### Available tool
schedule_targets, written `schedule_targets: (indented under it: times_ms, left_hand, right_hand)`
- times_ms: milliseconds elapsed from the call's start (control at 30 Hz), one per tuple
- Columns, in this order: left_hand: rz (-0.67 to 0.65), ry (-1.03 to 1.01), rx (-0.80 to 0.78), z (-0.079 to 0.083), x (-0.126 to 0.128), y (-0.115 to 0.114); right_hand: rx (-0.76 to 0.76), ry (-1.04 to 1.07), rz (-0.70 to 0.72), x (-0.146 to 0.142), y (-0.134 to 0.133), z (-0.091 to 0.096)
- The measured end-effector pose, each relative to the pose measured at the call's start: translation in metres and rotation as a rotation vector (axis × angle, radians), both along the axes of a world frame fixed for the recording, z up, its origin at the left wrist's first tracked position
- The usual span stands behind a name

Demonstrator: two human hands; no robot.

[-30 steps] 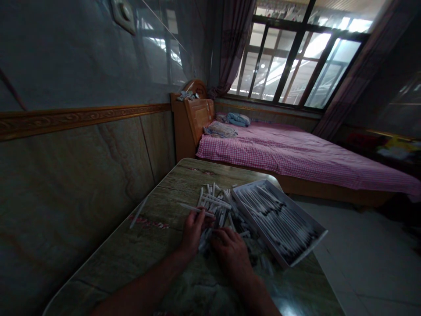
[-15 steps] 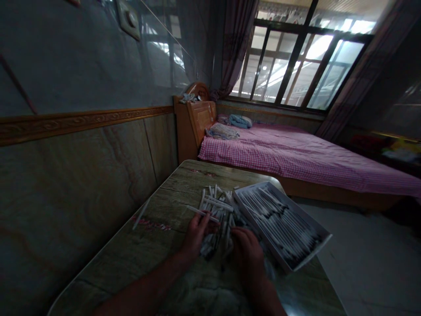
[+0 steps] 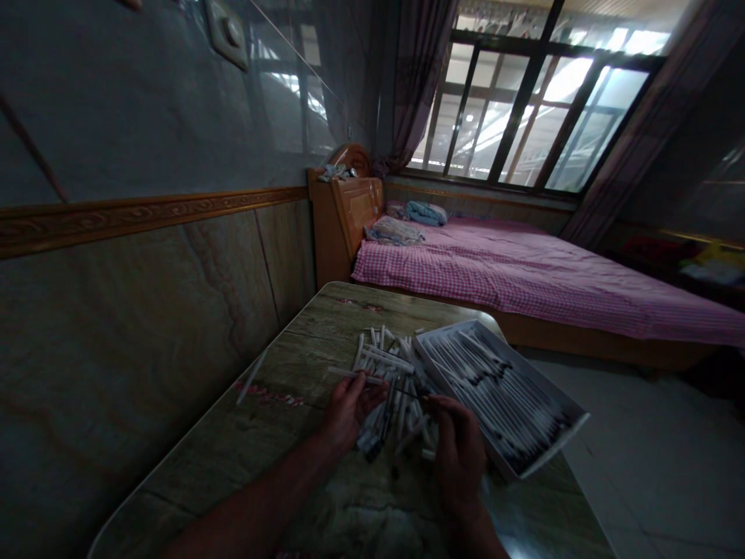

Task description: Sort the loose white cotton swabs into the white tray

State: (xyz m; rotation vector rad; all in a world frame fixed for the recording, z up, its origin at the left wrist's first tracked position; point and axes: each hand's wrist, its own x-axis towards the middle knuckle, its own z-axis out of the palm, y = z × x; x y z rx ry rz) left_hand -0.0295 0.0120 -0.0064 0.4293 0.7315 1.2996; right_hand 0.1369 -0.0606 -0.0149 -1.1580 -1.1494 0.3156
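My left hand (image 3: 348, 405) pinches a slim white tube (image 3: 344, 373), which points out to the left above the table. In my right hand (image 3: 458, 436), the closed fingers grip a thin dark rod (image 3: 410, 394) whose free end points at the near end of the tube. Between and beyond both hands lies a loose pile of white tubes (image 3: 387, 359), some with dark or clear parts. Close by on the right, a shallow white box (image 3: 427, 361) holds rows of slim white sticks with dark ends. What kind of item they are, I cannot make out.
The pile and box rest on a marble-patterned table (image 3: 314, 326) with a pale rim. A single white stick (image 3: 251, 378) lies near its left edge, by the tiled wall (image 3: 233, 279). Beyond the table stands a bed (image 3: 494, 264) with a pink checked cover.
My right hand has drawn back from the pile, a little to the right, and now shows a thin dark rod in its fingers. The left hand stays almost in place with its tube.
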Motion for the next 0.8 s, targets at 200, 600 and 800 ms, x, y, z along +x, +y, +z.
schedule_targets:
  times_ms: [200, 600, 800]
  left_hand:
    - [0.002, -0.017, -0.035, 0.001, 0.0001, 0.0001]
    - [0.01, -0.043, -0.134, 0.005, 0.0031, 0.0006]
    - [-0.01, -0.044, -0.136, 0.0018, 0.0028, 0.0007]
  right_hand:
    - [0.005, 0.11, -0.003, -0.0013, 0.0016, 0.0025]
    - [-0.065, 0.134, 0.031, -0.0056, -0.0009, 0.0056]
    - [-0.06, 0.134, 0.04, -0.0068, -0.0007, 0.0075]
